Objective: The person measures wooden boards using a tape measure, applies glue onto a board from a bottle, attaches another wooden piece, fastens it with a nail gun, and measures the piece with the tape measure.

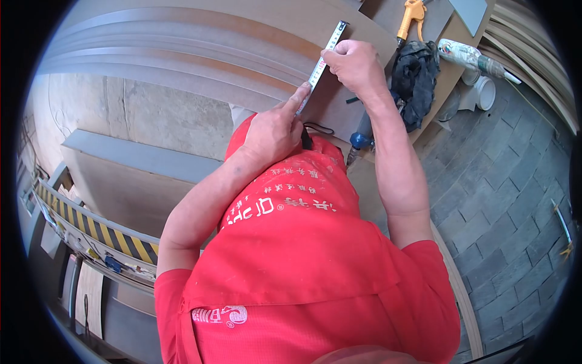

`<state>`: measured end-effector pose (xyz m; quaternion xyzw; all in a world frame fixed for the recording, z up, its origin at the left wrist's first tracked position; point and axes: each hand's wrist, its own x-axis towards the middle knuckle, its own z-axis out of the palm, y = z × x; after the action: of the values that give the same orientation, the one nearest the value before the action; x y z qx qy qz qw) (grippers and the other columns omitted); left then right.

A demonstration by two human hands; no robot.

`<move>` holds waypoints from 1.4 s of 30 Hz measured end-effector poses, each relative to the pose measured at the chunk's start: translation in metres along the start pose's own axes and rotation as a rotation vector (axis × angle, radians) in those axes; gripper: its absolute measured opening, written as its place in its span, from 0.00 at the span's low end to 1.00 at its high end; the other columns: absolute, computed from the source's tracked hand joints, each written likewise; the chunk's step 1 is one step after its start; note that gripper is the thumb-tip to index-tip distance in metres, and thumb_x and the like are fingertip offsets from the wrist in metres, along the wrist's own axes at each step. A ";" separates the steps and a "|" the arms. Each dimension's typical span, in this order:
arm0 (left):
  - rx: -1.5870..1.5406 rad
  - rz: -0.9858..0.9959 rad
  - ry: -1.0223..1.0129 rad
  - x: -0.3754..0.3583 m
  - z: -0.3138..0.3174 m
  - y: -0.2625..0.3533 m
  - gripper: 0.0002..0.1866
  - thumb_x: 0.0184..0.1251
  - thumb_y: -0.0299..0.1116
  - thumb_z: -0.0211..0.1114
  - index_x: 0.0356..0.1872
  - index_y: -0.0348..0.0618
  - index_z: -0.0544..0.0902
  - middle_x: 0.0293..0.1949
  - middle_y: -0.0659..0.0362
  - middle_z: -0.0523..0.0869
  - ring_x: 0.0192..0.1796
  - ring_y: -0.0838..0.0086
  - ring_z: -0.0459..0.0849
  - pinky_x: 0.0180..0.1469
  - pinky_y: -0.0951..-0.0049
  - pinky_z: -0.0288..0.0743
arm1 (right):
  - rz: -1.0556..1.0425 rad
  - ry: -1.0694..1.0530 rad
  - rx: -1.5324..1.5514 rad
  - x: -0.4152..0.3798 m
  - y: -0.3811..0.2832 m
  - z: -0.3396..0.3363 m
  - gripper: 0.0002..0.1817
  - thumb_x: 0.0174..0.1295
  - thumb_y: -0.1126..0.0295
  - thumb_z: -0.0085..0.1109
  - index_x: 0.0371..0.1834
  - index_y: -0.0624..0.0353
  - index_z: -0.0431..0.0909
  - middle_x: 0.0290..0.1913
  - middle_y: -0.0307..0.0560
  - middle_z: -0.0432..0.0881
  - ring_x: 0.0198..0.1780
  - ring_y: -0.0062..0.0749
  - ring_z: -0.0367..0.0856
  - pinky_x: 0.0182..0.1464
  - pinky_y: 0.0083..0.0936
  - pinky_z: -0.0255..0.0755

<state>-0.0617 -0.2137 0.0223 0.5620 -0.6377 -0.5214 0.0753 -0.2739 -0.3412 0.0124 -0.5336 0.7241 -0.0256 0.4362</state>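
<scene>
A tape measure blade (316, 73) runs up and to the right over brown boards, its metal end tip beyond my right hand. Fingers curled, my left hand (274, 130) grips the tape measure at its lower end, the forefinger lying along the blade. Most of the case is hidden under that hand; a dark strap loop (319, 128) shows beside it. My right hand (357, 65) pinches the blade's edge between thumb and forefinger, nearer the tip. Long brown panels (182, 33) lie stacked to the left of the blade.
Right of my hands are an orange air blow gun (413, 15), a crumpled black cloth (416, 79), a blue-ended tool (361, 139) and a nozzled bottle (464, 54). A grey-topped board (142, 155) and a yellow-black striped edge (97, 227) stand at left. Grey paving (503, 188) covers the right.
</scene>
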 end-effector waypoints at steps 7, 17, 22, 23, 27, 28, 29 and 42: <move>-0.014 0.008 0.010 0.000 0.002 -0.004 0.41 0.75 0.30 0.65 0.88 0.61 0.65 0.55 0.38 0.91 0.50 0.38 0.91 0.53 0.43 0.87 | 0.019 -0.002 -0.013 -0.001 -0.003 -0.001 0.18 0.64 0.50 0.72 0.39 0.54 0.95 0.34 0.52 0.94 0.41 0.48 0.95 0.51 0.43 0.85; -0.019 -0.009 0.018 0.001 -0.001 0.000 0.39 0.76 0.30 0.66 0.88 0.61 0.68 0.54 0.39 0.92 0.51 0.37 0.91 0.53 0.43 0.87 | -0.033 0.041 0.009 -0.002 -0.003 0.001 0.19 0.68 0.56 0.73 0.31 0.63 0.90 0.21 0.40 0.84 0.26 0.22 0.81 0.34 0.31 0.77; -0.019 -0.016 0.009 0.001 -0.001 0.000 0.39 0.76 0.30 0.66 0.88 0.61 0.68 0.56 0.40 0.92 0.52 0.38 0.91 0.54 0.44 0.87 | -0.031 0.041 -0.008 -0.002 -0.004 0.000 0.19 0.68 0.55 0.74 0.32 0.62 0.90 0.22 0.40 0.86 0.27 0.23 0.82 0.36 0.32 0.78; -0.020 -0.015 0.010 0.001 -0.001 0.000 0.39 0.76 0.30 0.66 0.88 0.61 0.68 0.56 0.40 0.92 0.52 0.38 0.91 0.55 0.44 0.87 | -0.030 0.042 -0.008 -0.002 -0.003 0.001 0.19 0.68 0.55 0.74 0.32 0.62 0.90 0.23 0.40 0.86 0.27 0.23 0.83 0.36 0.32 0.78; -0.019 0.010 0.007 0.001 0.000 -0.003 0.40 0.76 0.30 0.64 0.88 0.62 0.66 0.54 0.38 0.92 0.48 0.39 0.92 0.53 0.43 0.87 | -0.028 0.044 -0.014 -0.001 -0.001 0.002 0.19 0.68 0.55 0.74 0.32 0.62 0.91 0.23 0.40 0.87 0.27 0.24 0.83 0.37 0.32 0.79; -0.017 0.012 0.008 0.001 0.000 -0.003 0.40 0.76 0.30 0.64 0.88 0.62 0.66 0.54 0.38 0.92 0.48 0.39 0.92 0.53 0.43 0.87 | -0.029 0.043 -0.017 -0.001 -0.001 0.002 0.19 0.68 0.55 0.74 0.32 0.62 0.91 0.23 0.41 0.87 0.27 0.24 0.83 0.37 0.32 0.79; -0.016 0.014 0.009 0.001 0.000 -0.003 0.40 0.76 0.30 0.64 0.88 0.62 0.66 0.54 0.38 0.92 0.48 0.39 0.92 0.53 0.43 0.87 | -0.031 0.042 -0.017 -0.001 -0.001 0.002 0.19 0.68 0.55 0.74 0.33 0.62 0.91 0.23 0.41 0.87 0.27 0.24 0.84 0.37 0.32 0.79; -0.037 -0.030 -0.010 0.001 -0.004 0.001 0.40 0.77 0.29 0.65 0.88 0.63 0.67 0.56 0.39 0.91 0.52 0.37 0.91 0.55 0.44 0.87 | -0.051 0.048 -0.020 -0.001 -0.001 0.002 0.19 0.68 0.55 0.73 0.32 0.63 0.90 0.22 0.41 0.86 0.26 0.24 0.82 0.36 0.32 0.78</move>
<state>-0.0599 -0.2167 0.0242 0.5672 -0.6199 -0.5370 0.0747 -0.2716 -0.3397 0.0121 -0.5553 0.7208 -0.0422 0.4128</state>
